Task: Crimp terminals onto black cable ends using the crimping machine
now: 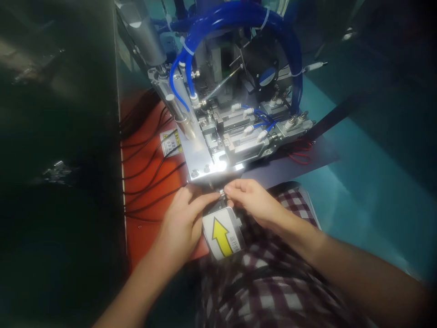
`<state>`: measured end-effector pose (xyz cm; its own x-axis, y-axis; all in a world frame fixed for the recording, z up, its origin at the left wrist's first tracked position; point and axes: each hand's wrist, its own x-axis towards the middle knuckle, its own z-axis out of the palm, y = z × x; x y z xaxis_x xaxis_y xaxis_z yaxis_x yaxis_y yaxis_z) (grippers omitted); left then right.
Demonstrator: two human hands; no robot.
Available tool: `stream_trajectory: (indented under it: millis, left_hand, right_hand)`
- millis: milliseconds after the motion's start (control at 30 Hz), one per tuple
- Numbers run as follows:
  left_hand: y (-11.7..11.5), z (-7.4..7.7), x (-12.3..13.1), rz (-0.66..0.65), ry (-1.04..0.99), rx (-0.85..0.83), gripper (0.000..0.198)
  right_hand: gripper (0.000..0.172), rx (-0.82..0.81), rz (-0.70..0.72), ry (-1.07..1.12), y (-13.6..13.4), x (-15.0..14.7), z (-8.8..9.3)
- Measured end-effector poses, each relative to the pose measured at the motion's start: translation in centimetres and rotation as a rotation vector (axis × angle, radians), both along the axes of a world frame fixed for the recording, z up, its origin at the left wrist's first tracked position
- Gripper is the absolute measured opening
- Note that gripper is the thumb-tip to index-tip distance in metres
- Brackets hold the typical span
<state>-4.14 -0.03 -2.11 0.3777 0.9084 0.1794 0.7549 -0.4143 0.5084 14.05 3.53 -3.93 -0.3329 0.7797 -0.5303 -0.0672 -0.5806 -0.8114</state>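
Both my hands meet at the front edge of a small metal machine [205,155]. My left hand [182,218] has its fingers pressed together, pinching a tiny metal part [222,193]. From the other side my right hand [251,200] pinches the same small part. Just below the fingertips lies a white plate with a yellow arrow [221,234] pointing up toward the machine. What the part is exactly I cannot make out.
Blue air hoses [218,23] loop over the machine, with white fittings [251,130] and a steel cylinder [177,109]. Black cables [150,168] run across an orange base [143,228] at left. A dark panel [58,159] stands left. Checked fabric [273,282] covers my lap.
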Motion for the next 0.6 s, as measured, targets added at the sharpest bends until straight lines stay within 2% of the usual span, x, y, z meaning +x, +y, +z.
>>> stream_trajectory:
  millis: [167, 333, 433, 600]
  left_hand:
    - [0.0, -0.1, -0.1, -0.015, -0.039, 0.004, 0.032]
    - [0.0, -0.3, -0.1, -0.032, -0.029, 0.045, 0.033]
    - [0.0, -0.4, -0.2, -0.039, -0.021, 0.067, 0.034]
    - [0.0, -0.5, -0.4, -0.056, -0.014, 0.076, 0.033]
  right_hand:
    - [0.029, 0.052, -0.018, 0.048, -0.3, 0.4, -0.7]
    - [0.039, 0.270, 0.048, -0.204, -0.9, 0.1, -1.4]
    - [0.034, 0.399, 0.036, -0.287, -1.1, -0.3, -1.8]
    - [0.028, 0.524, -0.019, -0.249, -1.1, -0.7, -2.0]
